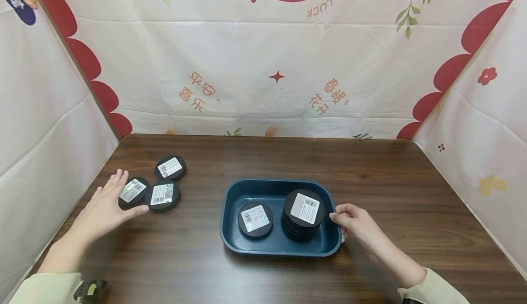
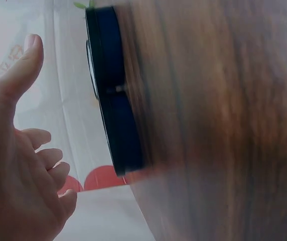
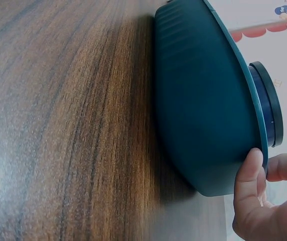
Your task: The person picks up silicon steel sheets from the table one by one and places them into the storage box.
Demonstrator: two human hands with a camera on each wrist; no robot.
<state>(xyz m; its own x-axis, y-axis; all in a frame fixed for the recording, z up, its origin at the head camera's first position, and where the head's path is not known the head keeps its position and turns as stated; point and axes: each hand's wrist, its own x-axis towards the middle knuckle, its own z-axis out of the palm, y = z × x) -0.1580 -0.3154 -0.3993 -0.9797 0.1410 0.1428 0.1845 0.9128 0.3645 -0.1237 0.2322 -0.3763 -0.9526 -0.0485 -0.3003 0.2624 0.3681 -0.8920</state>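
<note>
My left hand [image 1: 103,209] hovers with spread fingers over flat round black containers at the table's left. The nearest container [image 1: 133,190] is partly covered by it, and the thumb tip overlaps the edge of a second one [image 1: 162,196]. A third container [image 1: 170,167] lies just behind. In the left wrist view the left hand [image 2: 25,170] holds nothing and stands apart from the dark containers [image 2: 106,50]. My right hand [image 1: 360,225] pinches the right rim of a blue tray [image 1: 284,252]. Inside the tray sit one labelled container [image 1: 255,220] and a stack of several [image 1: 304,209].
A brown wood-grain table [image 1: 197,267] carries everything. A printed white cloth [image 1: 263,57] hangs behind it, with further cloth walls at left and right. In the right wrist view the stack's top container [image 3: 271,105] rises above the tray's rim.
</note>
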